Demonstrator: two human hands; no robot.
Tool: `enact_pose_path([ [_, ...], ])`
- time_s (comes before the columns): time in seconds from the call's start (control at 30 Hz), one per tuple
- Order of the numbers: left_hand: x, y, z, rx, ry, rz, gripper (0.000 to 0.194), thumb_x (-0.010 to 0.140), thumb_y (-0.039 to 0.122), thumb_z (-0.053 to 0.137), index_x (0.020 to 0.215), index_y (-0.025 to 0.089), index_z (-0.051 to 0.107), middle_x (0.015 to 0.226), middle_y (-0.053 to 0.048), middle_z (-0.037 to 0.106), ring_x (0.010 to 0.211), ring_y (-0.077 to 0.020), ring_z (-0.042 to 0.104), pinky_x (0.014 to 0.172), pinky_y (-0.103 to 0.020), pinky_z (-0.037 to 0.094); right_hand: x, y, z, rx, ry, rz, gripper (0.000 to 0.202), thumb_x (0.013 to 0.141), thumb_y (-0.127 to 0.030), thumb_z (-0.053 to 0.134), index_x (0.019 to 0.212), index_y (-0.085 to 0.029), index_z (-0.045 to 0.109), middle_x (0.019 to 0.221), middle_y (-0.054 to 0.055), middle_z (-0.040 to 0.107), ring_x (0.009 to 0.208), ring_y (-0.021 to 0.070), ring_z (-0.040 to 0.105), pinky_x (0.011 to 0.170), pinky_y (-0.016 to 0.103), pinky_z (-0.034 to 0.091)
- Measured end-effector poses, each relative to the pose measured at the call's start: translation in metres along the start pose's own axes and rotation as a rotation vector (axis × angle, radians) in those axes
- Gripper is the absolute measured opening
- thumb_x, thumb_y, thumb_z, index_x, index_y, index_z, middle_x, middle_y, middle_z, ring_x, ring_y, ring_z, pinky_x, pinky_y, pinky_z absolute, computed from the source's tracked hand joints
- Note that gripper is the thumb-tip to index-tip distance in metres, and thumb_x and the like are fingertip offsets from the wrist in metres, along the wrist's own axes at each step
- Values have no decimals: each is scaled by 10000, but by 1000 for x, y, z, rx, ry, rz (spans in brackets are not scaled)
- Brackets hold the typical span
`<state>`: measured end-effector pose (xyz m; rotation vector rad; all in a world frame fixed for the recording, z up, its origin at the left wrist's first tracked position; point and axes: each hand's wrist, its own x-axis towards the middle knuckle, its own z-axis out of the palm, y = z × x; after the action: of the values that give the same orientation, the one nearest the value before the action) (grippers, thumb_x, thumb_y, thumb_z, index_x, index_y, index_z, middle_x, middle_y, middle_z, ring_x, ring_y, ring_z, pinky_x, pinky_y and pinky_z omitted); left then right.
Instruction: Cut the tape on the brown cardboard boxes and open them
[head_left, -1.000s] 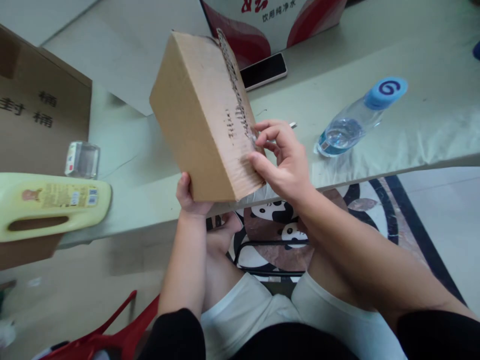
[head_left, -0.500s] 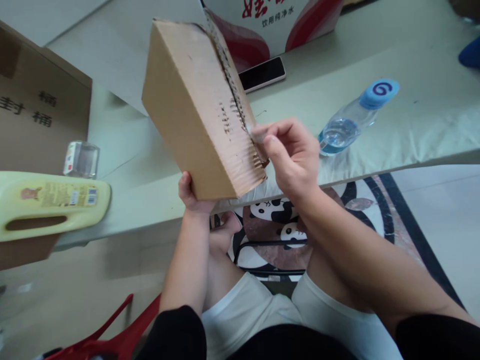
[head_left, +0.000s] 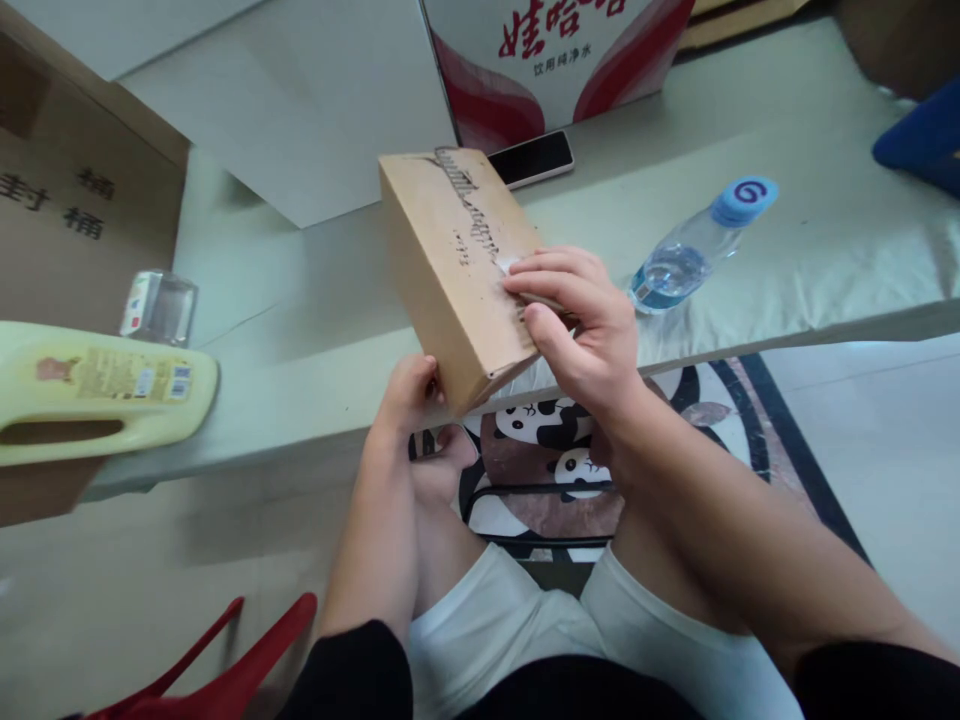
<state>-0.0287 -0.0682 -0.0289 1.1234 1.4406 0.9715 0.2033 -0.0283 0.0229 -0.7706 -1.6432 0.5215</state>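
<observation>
a table (head_left: 787, 130) under pale green cloth spans the frame. a brown carton (head_left: 75, 270) with dark printed characters fills the upper left, and a white-and-red carton (head_left: 559, 75) is at top centre. a pale yellow jug (head_left: 161, 410) is at the left edge, below them. the cardboard box (head_left: 450, 235) is in the person's hands at the centre, its top face torn along a ragged line. the right hand (head_left: 589, 320) rests its fingertips by the tear; whether they pinch anything, i cannot tell. the left hand (head_left: 405, 395) is clamped on the box's lower corner. right of centre is a blue-capped bottle (head_left: 682, 265), partly full; a dark-screened phone (head_left: 532, 160) lies just beyond the box, and a small clear container (head_left: 169, 308) sits above the jug.
</observation>
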Motion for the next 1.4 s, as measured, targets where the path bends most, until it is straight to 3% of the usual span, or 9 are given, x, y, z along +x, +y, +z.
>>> enact_pose_path([
  [0.07, -7, 5, -8, 137, 36, -29, 419, 763, 419, 702, 456, 175, 556, 415, -10, 499, 401, -108, 420, 417, -248, 313, -3, 1, 4, 10, -14, -17, 174, 901, -218, 574, 954, -208, 739, 1071, 75, 767, 1092, 230, 689, 1077, 462, 513],
  [0.13, -12, 12, -10, 208, 265, 60, 363, 774, 360, 693, 497, 170, 555, 449, 9, 504, 433, -92, 419, 431, -226, 298, -8, 1, 10, 27, -69, -65, 145, 882, -218, 606, 975, -195, 716, 1043, 76, 766, 1060, 225, 698, 1074, 459, 525],
  [0.2, -15, 17, -9, 195, 575, 329, 241, 788, 371, 671, 652, 178, 625, 590, 3, 598, 543, -111, 533, 492, -223, 394, -14, 0, 19, 34, -160, -133, 176, 870, -228, 629, 1033, -185, 680, 1038, 77, 760, 1066, 227, 699, 1066, 455, 542],
  [0.27, -18, 21, -8, 114, 695, 670, 216, 810, 397, 661, 907, 207, 699, 853, -32, 707, 810, -166, 682, 688, -277, 543, -20, -2, 28, 41, -244, -198, 211, 881, -244, 628, 1084, -189, 645, 1068, 75, 751, 1104, 226, 691, 1073, 459, 549],
  [0.37, -26, 28, -11, 95, 446, 946, 409, 851, 382, 685, 1248, 287, 659, 1228, -55, 692, 1216, -223, 644, 1055, -386, 524, -26, -6, 38, 56, -300, -247, 185, 905, -263, 619, 1082, -208, 619, 1111, 67, 738, 1145, 222, 680, 1113, 484, 531],
  [0.5, -40, 43, -18, 359, 184, 856, 543, 862, 339, 707, 1385, 297, 569, 1386, -72, 614, 1346, -280, 558, 1189, -464, 436, -30, -8, 43, 25, -298, -202, 210, 907, -300, 633, 1101, -222, 611, 1240, 94, 694, 1270, 264, 623, 1137, 532, 500],
  [0.83, -42, 54, -11, 543, 312, 884, 156, 931, 209, 653, 988, 311, 758, 1100, -30, 684, 1018, -197, 681, 902, -383, 589, -34, -8, 38, -21, -362, -141, 188, 908, -314, 607, 1087, -254, 611, 1219, 69, 693, 1370, 296, 558, 1179, 596, 442],
  [0.97, -41, 45, -8, 446, 399, 880, 62, 920, 270, 691, 961, 282, 736, 1046, -28, 680, 1022, -210, 683, 973, -442, 586, -36, -7, 37, 8, -357, -123, 196, 912, -321, 597, 1095, -251, 612, 1239, 75, 683, 1373, 291, 552, 1204, 600, 415],
  [1.4, -38, 43, 6, 353, 473, 919, 71, 886, 175, 679, 875, 240, 653, 1026, -31, 700, 1011, -215, 672, 919, -448, 557, -41, -8, 33, -59, -331, -102, 346, 912, -297, 549, 1250, -301, 625, 1391, 59, 607, 1406, 301, 511, 1206, 597, 410],
])
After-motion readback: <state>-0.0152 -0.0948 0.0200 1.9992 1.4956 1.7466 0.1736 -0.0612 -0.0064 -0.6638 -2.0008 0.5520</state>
